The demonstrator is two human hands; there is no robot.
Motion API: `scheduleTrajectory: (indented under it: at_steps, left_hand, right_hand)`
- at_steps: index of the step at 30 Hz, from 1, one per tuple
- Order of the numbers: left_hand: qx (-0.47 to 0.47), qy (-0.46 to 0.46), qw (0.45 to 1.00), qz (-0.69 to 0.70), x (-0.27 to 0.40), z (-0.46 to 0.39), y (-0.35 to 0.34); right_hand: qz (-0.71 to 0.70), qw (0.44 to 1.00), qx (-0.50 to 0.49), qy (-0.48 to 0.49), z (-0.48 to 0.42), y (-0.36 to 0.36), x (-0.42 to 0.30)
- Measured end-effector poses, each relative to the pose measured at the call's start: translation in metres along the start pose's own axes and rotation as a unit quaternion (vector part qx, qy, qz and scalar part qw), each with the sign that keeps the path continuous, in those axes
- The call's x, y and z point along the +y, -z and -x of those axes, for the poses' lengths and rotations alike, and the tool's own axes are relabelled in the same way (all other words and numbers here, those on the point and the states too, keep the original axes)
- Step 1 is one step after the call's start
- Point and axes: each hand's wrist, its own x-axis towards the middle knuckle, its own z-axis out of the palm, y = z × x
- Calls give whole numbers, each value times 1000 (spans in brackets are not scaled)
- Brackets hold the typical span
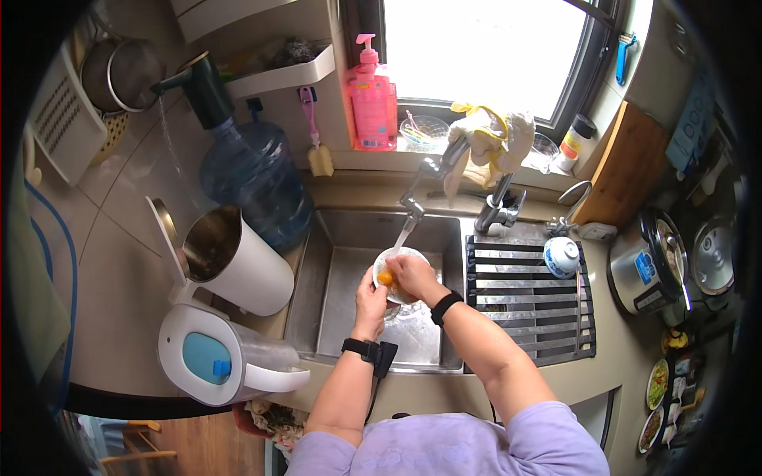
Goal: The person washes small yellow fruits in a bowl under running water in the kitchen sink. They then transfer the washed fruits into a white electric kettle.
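My left hand (370, 302) grips the near left side of a white bowl (380, 265) over the stainless steel sink (345, 324). Water runs into the bowl from the swivel spout (412, 209) of the faucet. Inside it shows a small round orange item (385, 278), perhaps a cherry tomato or small fruit; its kind is unclear. My right hand (414, 276) reaches into the bowl, fingers beside the orange item. Those fingertips are partly hidden, so a hold cannot be made out. Just below the bowl, a clear rounded object (391, 312) is mostly covered.
Left of the sink stand a white electric kettle (256, 273) with lid raised, a filter pitcher (268, 339) and a water jug (256, 172) whose pump pours water. To the right are a roll-up drying rack (524, 315), an upturned patterned bowl (561, 257) and a multicooker (634, 268).
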Motion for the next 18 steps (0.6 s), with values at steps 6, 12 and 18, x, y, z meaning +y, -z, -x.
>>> scheduleTrajectory:
  at_steps: [6, 12, 18]
  left_hand:
    - [-2, 5, 1000, 1, 4, 0, 0]
    - [-1, 11, 1000, -21, 6, 2, -4]
    - [31, -54, 994, -95, -3, 1, -3]
  right_hand:
    - [92, 960, 93, 246, 9, 0, 8]
    - [128, 965, 31, 227, -6, -32, 29]
    - [42, 987, 28, 151, -2, -27, 21]
